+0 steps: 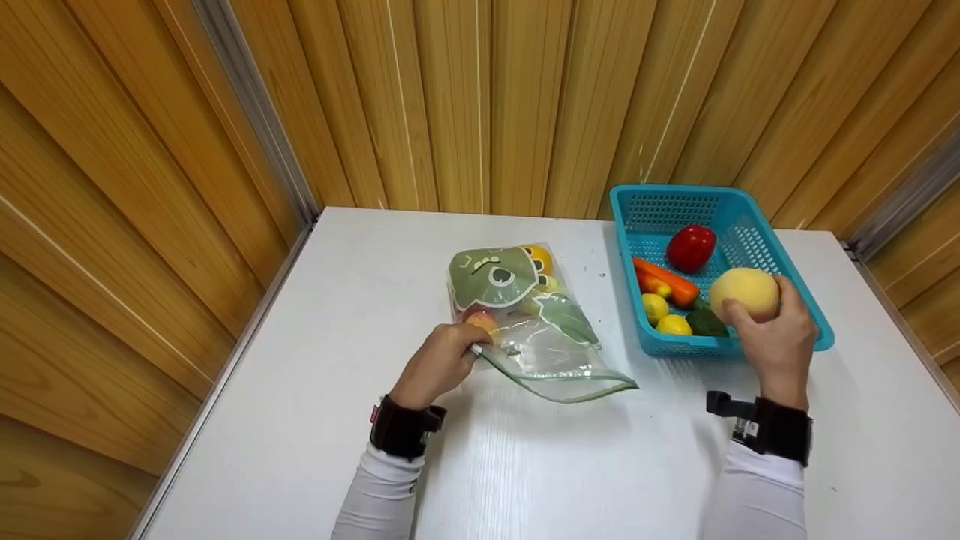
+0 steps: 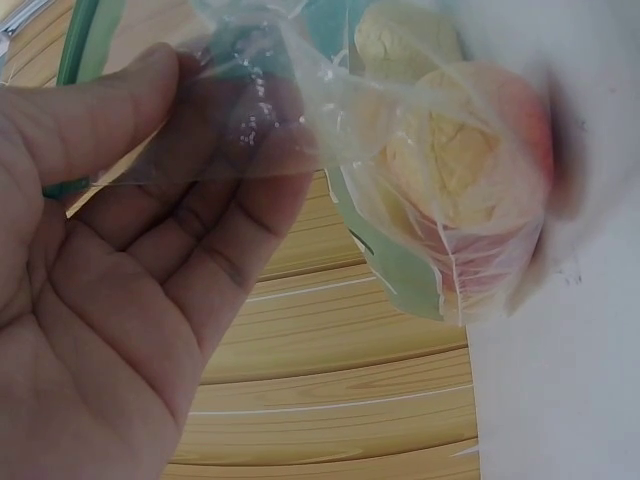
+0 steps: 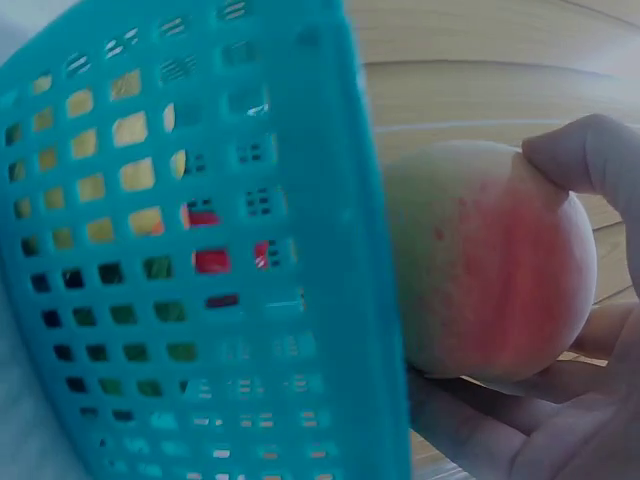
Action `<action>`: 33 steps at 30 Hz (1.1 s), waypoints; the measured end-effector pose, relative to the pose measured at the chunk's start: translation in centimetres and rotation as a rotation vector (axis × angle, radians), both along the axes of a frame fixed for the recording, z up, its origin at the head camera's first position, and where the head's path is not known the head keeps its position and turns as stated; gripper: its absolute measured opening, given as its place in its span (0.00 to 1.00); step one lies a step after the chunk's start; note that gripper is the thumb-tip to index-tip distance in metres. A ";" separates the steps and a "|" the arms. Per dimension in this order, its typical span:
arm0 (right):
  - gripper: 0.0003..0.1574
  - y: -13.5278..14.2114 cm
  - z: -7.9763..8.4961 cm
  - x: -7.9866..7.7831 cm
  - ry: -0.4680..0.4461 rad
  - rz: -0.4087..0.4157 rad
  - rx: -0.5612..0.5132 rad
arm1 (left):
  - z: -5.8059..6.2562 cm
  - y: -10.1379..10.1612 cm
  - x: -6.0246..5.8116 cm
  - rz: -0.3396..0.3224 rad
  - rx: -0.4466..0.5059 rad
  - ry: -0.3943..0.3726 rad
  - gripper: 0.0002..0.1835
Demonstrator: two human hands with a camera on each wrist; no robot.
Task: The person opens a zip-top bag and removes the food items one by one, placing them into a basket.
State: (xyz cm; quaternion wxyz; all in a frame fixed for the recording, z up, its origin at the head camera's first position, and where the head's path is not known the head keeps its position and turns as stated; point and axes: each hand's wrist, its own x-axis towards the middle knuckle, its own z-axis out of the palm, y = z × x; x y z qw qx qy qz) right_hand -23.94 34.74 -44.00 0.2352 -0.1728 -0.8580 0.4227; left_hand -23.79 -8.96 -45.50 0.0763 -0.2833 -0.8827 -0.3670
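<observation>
My right hand point(image 1: 780, 341) grips a large peach point(image 1: 745, 292), pale yellow from above and blushed red in the right wrist view, over the front right of a blue plastic basket point(image 1: 739, 346). Thumb and fingers curl round its sides. My left hand point(image 1: 441, 360) pinches the edge of a clear zip bag point(image 1: 551, 352) near its mouth, between thumb and fingers. Printed with a green cartoon face, the bag lies on the table with several fruits inside. Among these are a red-and-yellow fruit point(image 2: 465, 150) and an orange one point(image 1: 538, 259). Its green-edged mouth faces toward me.
In the basket lie a red bell pepper point(image 1: 691, 248), a carrot point(image 1: 679, 287), lemons point(image 1: 673, 325) and a dark green vegetable point(image 1: 705, 321). A white table point(image 1: 300, 420) bears everything. Wood-patterned panels point(image 1: 517, 105) stand behind and at both sides.
</observation>
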 end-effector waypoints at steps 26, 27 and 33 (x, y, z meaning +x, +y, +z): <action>0.44 0.4 -2.4 -1.4 -0.150 -0.027 0.182 | 0.1 0.1 -0.1 0.000 -0.015 -0.015 0.12; 0.43 0.5 -2.4 -1.4 -0.158 -0.026 0.185 | 0.1 0.1 -0.1 0.001 -0.017 -0.016 0.12; 0.33 0.8 -2.3 -1.3 -0.137 -0.028 0.195 | 0.2 0.0 0.0 0.006 -0.015 -0.028 0.11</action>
